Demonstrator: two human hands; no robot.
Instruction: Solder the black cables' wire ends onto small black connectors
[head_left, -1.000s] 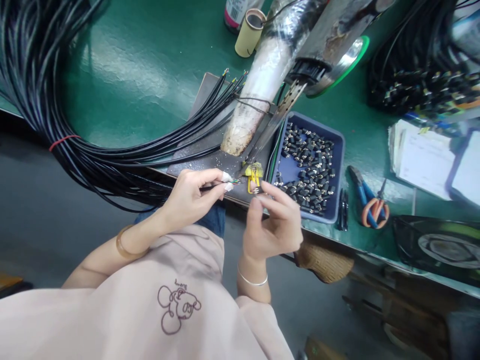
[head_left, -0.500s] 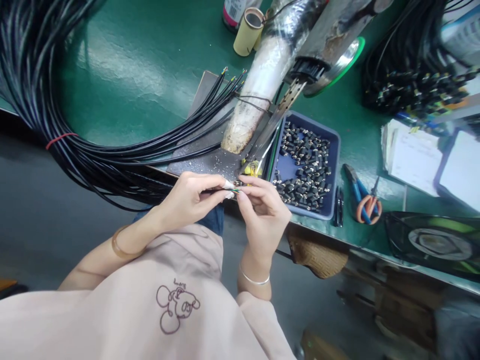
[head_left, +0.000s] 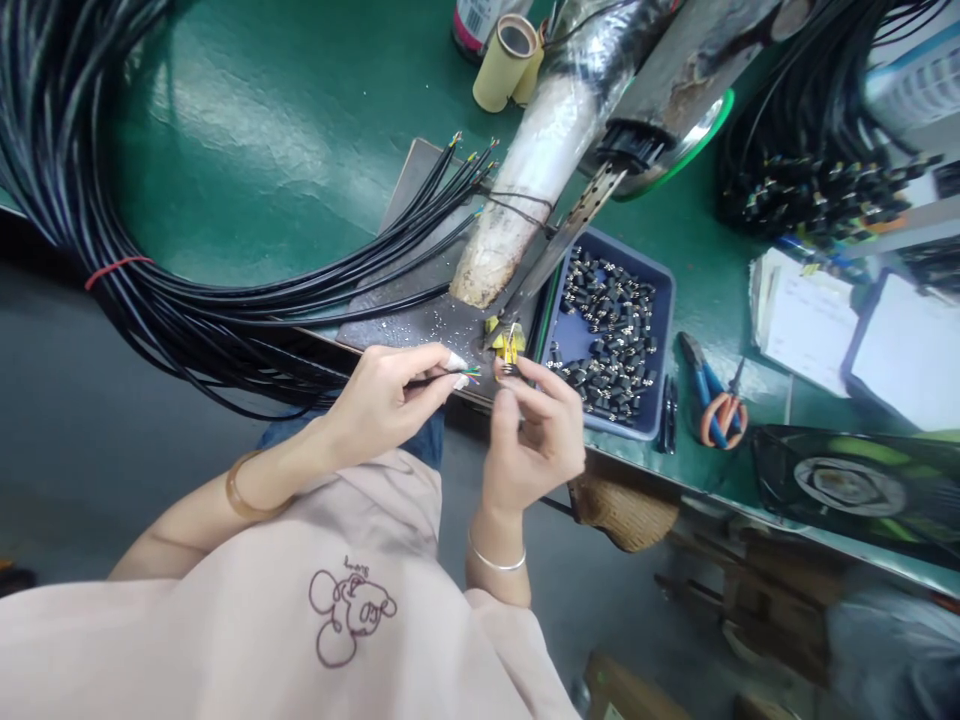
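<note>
My left hand pinches a black cable between thumb and forefinger, with white covers on those fingertips. Thin coloured wires fan out from the cable's end. To their right, my right hand has its thumb and forefinger a little apart, the forefinger tip at a yellow holder. Metal pins show at the holder's lower edge; what they belong to is partly hidden by the finger. The soldering iron slopes down to a tip just above the holder. A blue tray of small black connectors lies just right of it.
A foil-wrapped duct hangs over the grey board. A bundle of black cables curves in from the left, several stripped ends lying on the board. Pliers and scissors lie right of the tray, near papers.
My right fingers have come off the coloured wires and moved slightly right to the yellow holder. The wires now show spread out beyond my left fingertips. The view has shifted a little.
</note>
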